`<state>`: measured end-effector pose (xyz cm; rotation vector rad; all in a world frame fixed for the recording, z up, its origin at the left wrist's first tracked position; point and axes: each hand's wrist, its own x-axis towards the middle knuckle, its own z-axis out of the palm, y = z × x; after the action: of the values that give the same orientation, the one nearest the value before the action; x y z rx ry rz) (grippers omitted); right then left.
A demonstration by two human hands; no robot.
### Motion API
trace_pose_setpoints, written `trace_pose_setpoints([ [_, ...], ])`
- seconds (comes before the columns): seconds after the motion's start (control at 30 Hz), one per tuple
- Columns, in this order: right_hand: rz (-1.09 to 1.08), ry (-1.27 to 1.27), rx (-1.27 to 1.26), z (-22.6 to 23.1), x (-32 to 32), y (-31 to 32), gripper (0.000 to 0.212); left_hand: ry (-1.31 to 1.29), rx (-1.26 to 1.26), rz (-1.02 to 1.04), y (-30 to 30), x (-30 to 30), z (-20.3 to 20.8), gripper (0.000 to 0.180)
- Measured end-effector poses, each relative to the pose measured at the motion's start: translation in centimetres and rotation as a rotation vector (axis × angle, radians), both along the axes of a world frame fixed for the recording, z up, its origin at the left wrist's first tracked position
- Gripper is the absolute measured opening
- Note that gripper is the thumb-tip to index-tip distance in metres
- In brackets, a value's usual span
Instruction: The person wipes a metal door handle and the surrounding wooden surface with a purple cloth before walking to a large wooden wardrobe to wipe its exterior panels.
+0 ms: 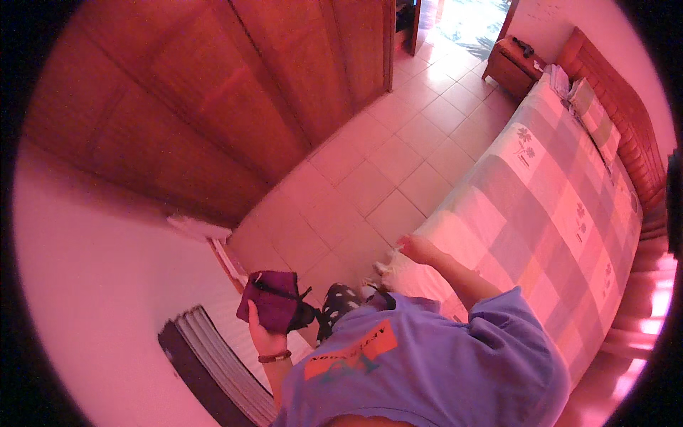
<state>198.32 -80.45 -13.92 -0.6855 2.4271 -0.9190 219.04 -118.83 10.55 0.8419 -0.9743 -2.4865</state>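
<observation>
My left hand [262, 333] is closed on a small purple pouch [274, 299]. The pouch has a black strap or zip across its top and a dark part at its right side. A brown bracelet rings the wrist below it. My right hand [418, 250] hangs by the near left corner of the bed, over the edge of the checked bedspread [491, 235]. Its fingers are small and partly turned away, so whether it grips anything cannot be made out. White fringe [384, 269] of the bedspread shows just below that hand.
A tall wooden wardrobe [213, 92] stands along the left. Pale floor tiles [370, 178] run between it and the bed towards a bright doorway [469, 25]. A wooden nightstand [512, 67] is beside the headboard [619, 114]. A dark-edged ribbed object [213, 363] lies at lower left.
</observation>
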Motion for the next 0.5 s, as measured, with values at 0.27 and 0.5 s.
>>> trace_pose_setpoints([
  [0.27, -0.030, 0.317, 0.138, 14.4, -20.9, -13.4, 0.039, -0.158, 0.078, -0.284, -10.6, -22.9, -5.1, 0.045],
  [0.5, -0.414, 0.106, -0.303, 16.8, -27.8, -12.4, 0.033, -0.185, -0.007, -0.722, -4.9, -52.6, -2.8, 0.047],
])
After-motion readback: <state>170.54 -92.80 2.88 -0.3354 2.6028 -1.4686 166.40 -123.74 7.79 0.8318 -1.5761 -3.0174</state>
